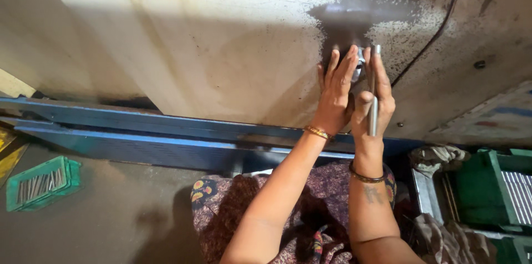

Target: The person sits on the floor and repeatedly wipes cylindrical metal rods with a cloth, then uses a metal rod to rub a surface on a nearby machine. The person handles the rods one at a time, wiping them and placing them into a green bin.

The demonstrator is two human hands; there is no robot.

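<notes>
A thin metal rod [373, 98] is held upright in the right hand [374, 103], its upper tip raised beside a small shiny metal fitting [361, 59] set in a dark, oily patch [354, 14] on the large cream-coloured machine surface [221, 64]. The right fingers are closed around the rod's shaft, with the lower end showing near the wrist. The left hand [336, 95] is laid flat against the surface, its fingers stretched out and open, the fingertips pressed at the fitting; nothing is gripped in it. The two hands are touching each other at the thumbs. The step in hand is judged to be the positioning of the rod at the fitting, which is steadied by the left fingertips; whether the rod tip is already seated in it cannot be told, since the spot is partly hidden by the fingers. A careful alignment of the tip with the fitting appears to be called for, with the rod kept straight and the left fingers kept out of its path. A blue steel frame [166, 131] is seen below the surface, a green crate [41, 182] of similar rods at the far left, and green bins [499, 186] with rags [438, 157] at the right.
</notes>
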